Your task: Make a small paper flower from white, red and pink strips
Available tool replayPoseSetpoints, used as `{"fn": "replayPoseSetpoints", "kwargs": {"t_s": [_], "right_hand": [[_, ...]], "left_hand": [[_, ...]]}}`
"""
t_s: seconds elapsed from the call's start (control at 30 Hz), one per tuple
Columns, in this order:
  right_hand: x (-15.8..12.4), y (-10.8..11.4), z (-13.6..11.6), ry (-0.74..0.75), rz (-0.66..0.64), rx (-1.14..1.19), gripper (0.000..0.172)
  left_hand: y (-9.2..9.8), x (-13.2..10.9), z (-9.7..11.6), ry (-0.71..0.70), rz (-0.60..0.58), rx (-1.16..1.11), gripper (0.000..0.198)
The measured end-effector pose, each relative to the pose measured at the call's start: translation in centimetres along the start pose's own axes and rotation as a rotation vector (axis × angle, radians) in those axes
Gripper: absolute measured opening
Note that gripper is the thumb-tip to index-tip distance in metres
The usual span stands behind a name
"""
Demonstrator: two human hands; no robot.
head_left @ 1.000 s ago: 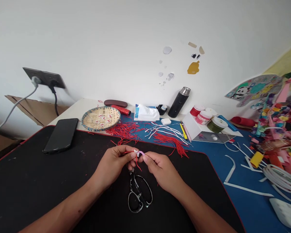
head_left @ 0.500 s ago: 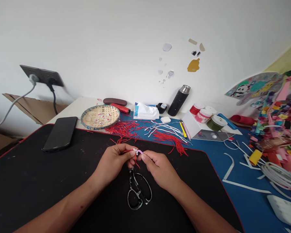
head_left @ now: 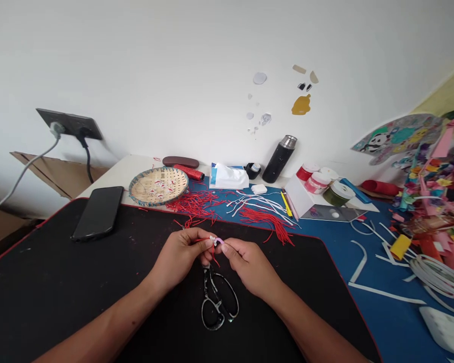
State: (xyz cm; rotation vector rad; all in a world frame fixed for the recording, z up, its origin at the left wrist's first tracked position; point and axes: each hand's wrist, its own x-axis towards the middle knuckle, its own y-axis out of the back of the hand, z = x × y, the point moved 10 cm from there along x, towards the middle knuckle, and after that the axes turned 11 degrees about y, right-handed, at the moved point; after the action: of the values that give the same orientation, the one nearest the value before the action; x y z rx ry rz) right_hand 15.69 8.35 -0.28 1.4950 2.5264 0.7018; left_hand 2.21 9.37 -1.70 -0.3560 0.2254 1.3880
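My left hand (head_left: 183, 254) pinches a small white knotted piece (head_left: 213, 240) together with red cord (head_left: 215, 256), whose loose ends hang below the fingers. From the white piece a short curved lilac strip (head_left: 220, 240) runs to my right hand (head_left: 245, 259), which pinches its other end between thumb and finger. The two hands are close together over the black mat (head_left: 144, 333). Just below them lie scissors (head_left: 219, 302) with black and silver handles; their blades are partly hidden under my left hand.
Behind the hands are red cords (head_left: 272, 224), white cords (head_left: 261, 202), a woven basket (head_left: 159, 186), a tissue pack (head_left: 229, 176) and a black flask (head_left: 280, 159). A phone (head_left: 98, 213) lies left; paper strips (head_left: 386, 292) and lidded jars (head_left: 338, 193) are right.
The whole view has shifted slightly, so the table items appear a little lower. Both hands keep their pinches on the small piece and strip, with hardly any movement.
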Motion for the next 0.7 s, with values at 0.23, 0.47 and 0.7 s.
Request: {"fn": "replayPoseSetpoints", "kwargs": {"t_s": [0.23, 0.47, 0.7], "right_hand": [[0.3, -0.3, 1.1, -0.01, 0.033, 0.057, 0.046], [0.3, -0.5, 1.7, -0.007, 0.046, 0.06, 0.047], [0.3, -0.4, 1.8, -0.003, 0.038, 0.065, 0.046]], "left_hand": [[0.1, 0.3, 0.1, -0.019, 0.014, 0.022, 0.027], [0.1, 0.3, 0.6, -0.063, 0.021, 0.023, 0.028], [0.0, 0.5, 0.4, -0.071, 0.008, 0.034, 0.031]]}}
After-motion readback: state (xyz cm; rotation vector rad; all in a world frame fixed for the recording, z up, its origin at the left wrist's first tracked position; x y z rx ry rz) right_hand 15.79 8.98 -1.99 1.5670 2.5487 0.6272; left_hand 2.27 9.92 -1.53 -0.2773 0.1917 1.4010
